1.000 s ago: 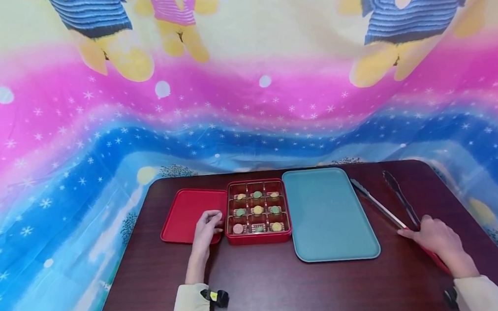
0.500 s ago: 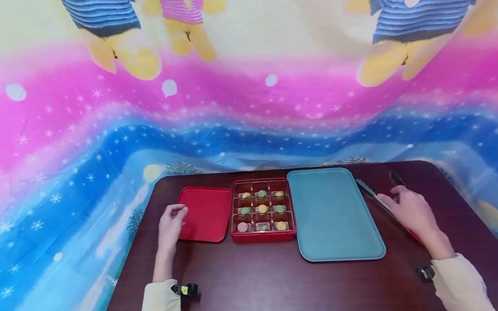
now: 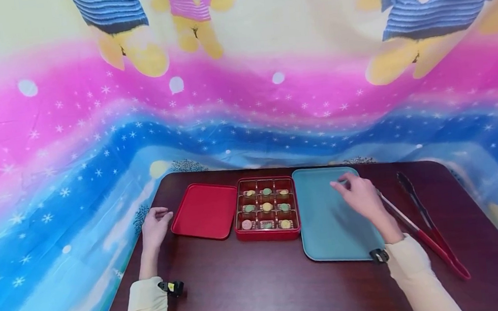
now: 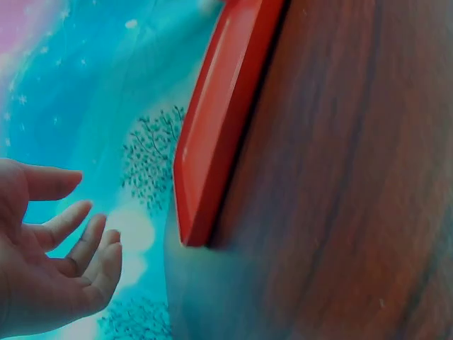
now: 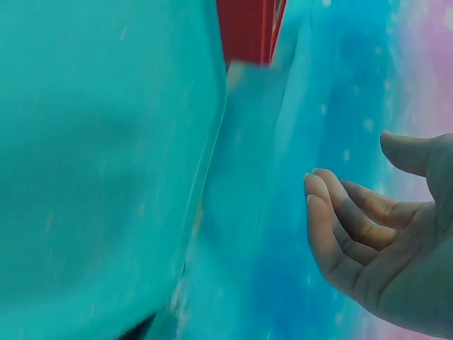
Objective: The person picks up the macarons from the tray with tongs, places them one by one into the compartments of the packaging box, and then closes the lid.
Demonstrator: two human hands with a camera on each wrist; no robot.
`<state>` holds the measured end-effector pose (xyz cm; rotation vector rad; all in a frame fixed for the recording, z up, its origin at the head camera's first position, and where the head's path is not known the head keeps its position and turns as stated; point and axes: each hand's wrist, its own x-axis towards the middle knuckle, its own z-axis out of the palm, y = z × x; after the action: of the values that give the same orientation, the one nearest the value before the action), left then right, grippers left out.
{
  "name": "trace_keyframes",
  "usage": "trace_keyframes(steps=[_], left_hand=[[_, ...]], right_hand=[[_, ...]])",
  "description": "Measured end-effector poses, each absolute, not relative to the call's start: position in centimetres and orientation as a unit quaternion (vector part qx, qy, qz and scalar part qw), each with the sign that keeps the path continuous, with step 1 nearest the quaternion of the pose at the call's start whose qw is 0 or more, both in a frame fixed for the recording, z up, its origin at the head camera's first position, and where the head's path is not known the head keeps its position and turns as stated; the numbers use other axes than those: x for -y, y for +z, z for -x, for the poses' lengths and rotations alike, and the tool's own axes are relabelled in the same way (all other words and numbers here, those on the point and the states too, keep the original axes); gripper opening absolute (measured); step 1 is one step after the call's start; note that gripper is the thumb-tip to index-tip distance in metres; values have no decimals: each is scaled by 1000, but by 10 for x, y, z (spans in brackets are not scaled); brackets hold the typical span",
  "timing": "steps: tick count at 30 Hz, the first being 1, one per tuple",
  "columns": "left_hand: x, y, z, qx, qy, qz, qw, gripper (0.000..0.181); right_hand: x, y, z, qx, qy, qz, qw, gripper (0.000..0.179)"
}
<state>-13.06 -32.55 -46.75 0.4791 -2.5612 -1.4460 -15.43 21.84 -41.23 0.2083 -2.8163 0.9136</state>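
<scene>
My left hand [image 3: 154,229] hovers just left of a flat red lid [image 3: 205,212], its fingers loosely bent and nothing in them; the left wrist view has the same hand [image 4: 60,255] apart from the lid's edge [image 4: 219,127]. Over the teal tray [image 3: 327,232] is my right hand [image 3: 361,197], thumb apart from relaxed fingers, holding nothing. In the right wrist view that hand [image 5: 382,234] stands clear of the tray [image 5: 106,163]. Between lid and tray sits a red box [image 3: 268,235] with gold compartments, several small yellow, green and pink round pieces [image 3: 267,206] inside.
Red-handled tongs [image 3: 434,238] lie spread on the table right of the tray, black tips pointing away. The dark wooden table [image 3: 260,288] ends at a printed cloth backdrop [image 3: 244,101] behind and at the sides.
My right hand has let go of the tongs and moved left over the tray. My left hand has drawn back leftward from beside the box, off the lid. The view has shifted slightly.
</scene>
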Motion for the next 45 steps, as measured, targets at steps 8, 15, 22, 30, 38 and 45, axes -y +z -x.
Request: trace_keyframes(steps=[8, 15, 22, 30, 38, 45], left_hand=[[332, -481, 131, 897, -416, -145, 45, 35], [335, -493, 129, 920, -366, -135, 35, 29], [335, -499, 127, 925, -350, -149, 23, 25], [336, -497, 125, 920, -361, -152, 13, 35], [341, -499, 125, 913, -376, -156, 18, 40], [344, -499, 122, 913, -377, -154, 7, 39]], right_hand=[[-152, -418, 161, 924, 361, -117, 48, 35], [-95, -420, 160, 910, 378, -167, 20, 30], [-43, -427, 151, 894, 388, -224, -14, 24], [1, -438, 135, 868, 414, -269, -51, 26], [45, -450, 125, 863, 443, -230, -84, 35], [74, -463, 119, 889, 399, -188, -125, 59]])
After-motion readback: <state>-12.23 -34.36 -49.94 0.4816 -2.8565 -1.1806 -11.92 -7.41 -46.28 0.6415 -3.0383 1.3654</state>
